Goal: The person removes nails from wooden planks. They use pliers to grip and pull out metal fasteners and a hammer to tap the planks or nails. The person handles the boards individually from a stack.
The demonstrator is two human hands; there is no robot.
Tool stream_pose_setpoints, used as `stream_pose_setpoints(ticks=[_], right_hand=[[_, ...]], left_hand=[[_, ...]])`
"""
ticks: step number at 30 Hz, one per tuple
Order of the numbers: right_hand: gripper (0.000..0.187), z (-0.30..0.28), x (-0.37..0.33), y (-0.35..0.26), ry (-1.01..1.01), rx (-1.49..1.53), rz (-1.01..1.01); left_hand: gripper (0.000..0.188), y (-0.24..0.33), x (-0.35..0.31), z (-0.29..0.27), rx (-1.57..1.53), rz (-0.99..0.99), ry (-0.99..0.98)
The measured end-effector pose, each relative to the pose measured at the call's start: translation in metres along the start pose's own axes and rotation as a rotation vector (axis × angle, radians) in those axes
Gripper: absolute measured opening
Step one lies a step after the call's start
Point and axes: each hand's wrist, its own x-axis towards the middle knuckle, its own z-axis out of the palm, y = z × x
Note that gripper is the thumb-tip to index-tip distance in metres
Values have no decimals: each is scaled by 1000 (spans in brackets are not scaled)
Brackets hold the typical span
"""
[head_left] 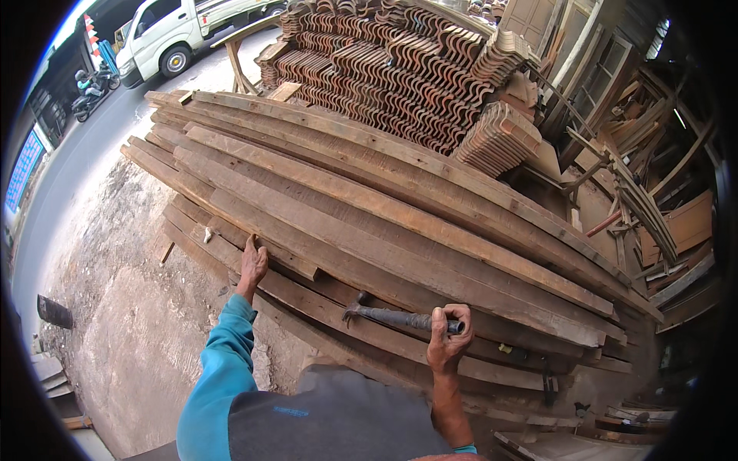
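Note:
My right hand is wrapped round the dark handle end of a claw hammer. The hammer lies level over the lower beams, its metal head pointing left. My left hand grips the near edge of a short wooden beam, whose cut end shows to the right of that hand. Beyond both hands, long weathered wooden beams lie side by side in a stack. A small whitish thing sits on the wood left of my left hand; its kind is unclear.
Curved clay roof tiles are piled behind the beams. Old frames and scrap wood crowd the right side. A white pickup truck and a motorbike rider are on the road at far left. A dark cylinder stands on the ground.

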Motion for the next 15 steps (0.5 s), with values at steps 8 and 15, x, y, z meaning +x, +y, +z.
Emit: stream_pose_setpoints(ticks=[8,15], right_hand=[[17,50,1,-29,79,-81,-116],[12,78,6,-23,78,-50,-256]], left_hand=[[87,31,-14,-55,156,220,-321],[48,37,-16,-66,259,614,-332]])
